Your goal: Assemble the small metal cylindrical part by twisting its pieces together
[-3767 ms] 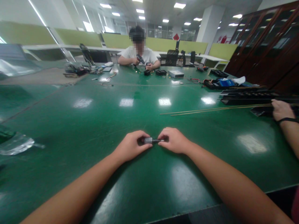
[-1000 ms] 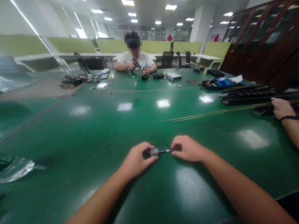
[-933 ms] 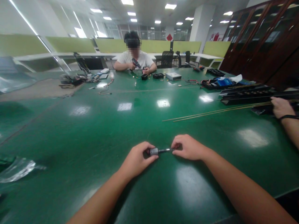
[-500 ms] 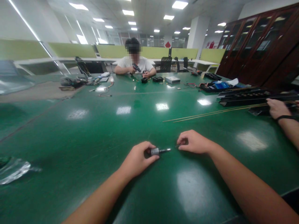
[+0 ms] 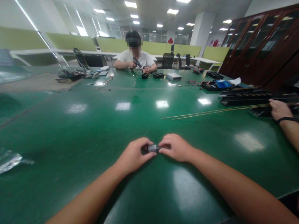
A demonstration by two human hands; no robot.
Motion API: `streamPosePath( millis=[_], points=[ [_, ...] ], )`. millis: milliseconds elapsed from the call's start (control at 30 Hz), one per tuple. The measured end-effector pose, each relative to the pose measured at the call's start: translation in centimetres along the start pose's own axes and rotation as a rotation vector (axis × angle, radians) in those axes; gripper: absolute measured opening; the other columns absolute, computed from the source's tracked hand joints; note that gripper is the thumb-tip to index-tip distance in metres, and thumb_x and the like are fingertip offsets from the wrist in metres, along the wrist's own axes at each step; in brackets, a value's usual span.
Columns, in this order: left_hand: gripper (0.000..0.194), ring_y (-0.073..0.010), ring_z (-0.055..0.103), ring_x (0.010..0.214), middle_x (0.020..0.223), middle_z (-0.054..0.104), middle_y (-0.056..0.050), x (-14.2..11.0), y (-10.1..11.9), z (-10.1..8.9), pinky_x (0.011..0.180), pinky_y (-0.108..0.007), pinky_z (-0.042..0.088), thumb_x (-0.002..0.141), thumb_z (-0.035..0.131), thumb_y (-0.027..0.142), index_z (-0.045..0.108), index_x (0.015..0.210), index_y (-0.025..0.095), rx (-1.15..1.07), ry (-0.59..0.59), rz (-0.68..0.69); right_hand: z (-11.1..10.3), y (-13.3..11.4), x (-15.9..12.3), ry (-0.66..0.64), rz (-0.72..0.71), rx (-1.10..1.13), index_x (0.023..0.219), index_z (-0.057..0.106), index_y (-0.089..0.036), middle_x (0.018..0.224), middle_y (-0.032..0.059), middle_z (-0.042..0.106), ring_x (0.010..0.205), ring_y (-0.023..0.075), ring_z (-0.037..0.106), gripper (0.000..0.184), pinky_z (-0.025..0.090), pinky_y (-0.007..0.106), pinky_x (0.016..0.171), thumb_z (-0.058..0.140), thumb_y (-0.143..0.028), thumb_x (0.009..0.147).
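Note:
Between the thumb and fingers of my left hand (image 5: 134,155) is a grey metal cylinder (image 5: 152,148) with a thin shaft, held lying sideways just above or on the table; I cannot tell which. My right hand (image 5: 175,147) is closed in a pinch at the shaft end on the right. Its fingertips cover most of the shaft and the small metal part they hold. The two hands almost meet at the cylinder.
The green table (image 5: 93,130) spreads all round. Two thin brass-coloured rods (image 5: 198,115) lead to a co-worker's hand (image 5: 279,109) beside black channels (image 5: 243,101). Opposite, a person (image 5: 134,57) holds a power drill (image 5: 137,62). Clear plastic (image 5: 10,160) lies at left.
My right hand has moved left with the small metal part, from apart to the cylinder's shaft. My left hand still grips the cylinder, shifted slightly left and up in view.

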State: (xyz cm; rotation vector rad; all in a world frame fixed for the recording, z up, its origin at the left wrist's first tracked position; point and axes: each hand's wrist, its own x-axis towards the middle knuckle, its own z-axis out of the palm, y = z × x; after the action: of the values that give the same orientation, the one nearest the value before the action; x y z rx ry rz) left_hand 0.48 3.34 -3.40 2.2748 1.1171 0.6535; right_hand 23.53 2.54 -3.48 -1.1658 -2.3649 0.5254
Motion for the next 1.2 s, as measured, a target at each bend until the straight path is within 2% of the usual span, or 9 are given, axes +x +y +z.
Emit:
streamPosePath(
  millis=[133, 233, 300, 500, 633, 800, 1200],
  points=[
    [0.021, -0.0184, 0.063, 0.079, 0.09, 0.069, -0.002, 0.0, 0.5, -0.2, 0.072, -0.028, 0.049, 0.083, 0.069, 0.03, 0.066, 0.102, 0.021, 0.017, -0.008, 0.019, 0.9, -0.2, 0.1, 0.056, -0.045, -0.003, 0.099, 0.071, -0.019, 0.091, 0.0062, 0.069, 0.089, 0.0192, 0.058, 0.018, 0.044, 0.032, 0.082, 0.068, -0.031, 0.086],
    [0.016, -0.018, 0.062, 0.08, 0.091, 0.068, -0.002, -0.1, 0.8, -0.4, 0.074, -0.028, 0.048, 0.086, 0.066, 0.028, 0.067, 0.1, 0.022, 0.046, -0.007, 0.051, 0.5, 0.3, -0.4, 0.065, -0.047, 0.007, 0.11, 0.068, -0.017, 0.102, 0.0089, 0.068, 0.097, 0.0218, 0.058, 0.036, 0.046, 0.034, 0.086, 0.074, -0.037, 0.081],
    [0.014, -0.0186, 0.062, 0.085, 0.095, 0.068, -0.003, -0.2, 0.8, -0.4, 0.078, -0.029, 0.048, 0.088, 0.064, 0.03, 0.068, 0.099, 0.021, 0.063, 0.011, 0.071, 0.2, 0.5, -0.7, 0.072, -0.035, 0.028, 0.113, 0.067, -0.017, 0.104, 0.0094, 0.068, 0.099, 0.0223, 0.058, 0.041, 0.046, 0.036, 0.088, 0.076, -0.038, 0.079],
    [0.022, -0.0176, 0.064, 0.084, 0.097, 0.07, -0.002, -0.4, 0.3, -0.4, 0.077, -0.028, 0.049, 0.092, 0.062, 0.035, 0.068, 0.109, 0.023, 0.071, 0.006, 0.038, 0.1, 0.4, -0.9, 0.077, -0.042, 0.05, 0.111, 0.068, -0.017, 0.102, 0.0084, 0.068, 0.096, 0.0217, 0.059, 0.038, 0.048, 0.036, 0.087, 0.076, -0.032, 0.078],
    [0.019, -0.0164, 0.065, 0.088, 0.099, 0.071, -0.001, -0.5, 0.2, -0.4, 0.081, -0.027, 0.049, 0.094, 0.06, 0.034, 0.07, 0.106, 0.024, 0.058, 0.016, 0.091, 0.0, 0.3, -0.9, 0.077, -0.034, 0.049, 0.11, 0.069, -0.016, 0.101, 0.0086, 0.069, 0.096, 0.0219, 0.06, 0.036, 0.048, 0.036, 0.087, 0.076, -0.031, 0.078],
    [0.027, -0.0179, 0.065, 0.091, 0.101, 0.071, -0.002, -0.5, 0.2, -0.4, 0.084, -0.028, 0.049, 0.082, 0.073, 0.029, 0.069, 0.108, 0.022, 0.076, 0.028, 0.101, 0.1, 0.3, -0.9, 0.083, -0.039, 0.048, 0.11, 0.069, -0.017, 0.102, 0.0083, 0.069, 0.097, 0.0223, 0.06, 0.036, 0.048, 0.037, 0.088, 0.076, -0.031, 0.077],
    [0.022, -0.0172, 0.065, 0.088, 0.099, 0.071, -0.003, -0.5, 0.5, -0.5, 0.082, -0.028, 0.049, 0.089, 0.065, 0.029, 0.07, 0.109, 0.022, 0.06, -0.03, 0.092, 0.5, 0.3, -0.8, 0.1, -0.047, 0.073, 0.102, 0.069, -0.019, 0.096, 0.0062, 0.069, 0.091, 0.0199, 0.059, 0.027, 0.047, 0.034, 0.083, 0.076, -0.026, 0.077]
  ],
)
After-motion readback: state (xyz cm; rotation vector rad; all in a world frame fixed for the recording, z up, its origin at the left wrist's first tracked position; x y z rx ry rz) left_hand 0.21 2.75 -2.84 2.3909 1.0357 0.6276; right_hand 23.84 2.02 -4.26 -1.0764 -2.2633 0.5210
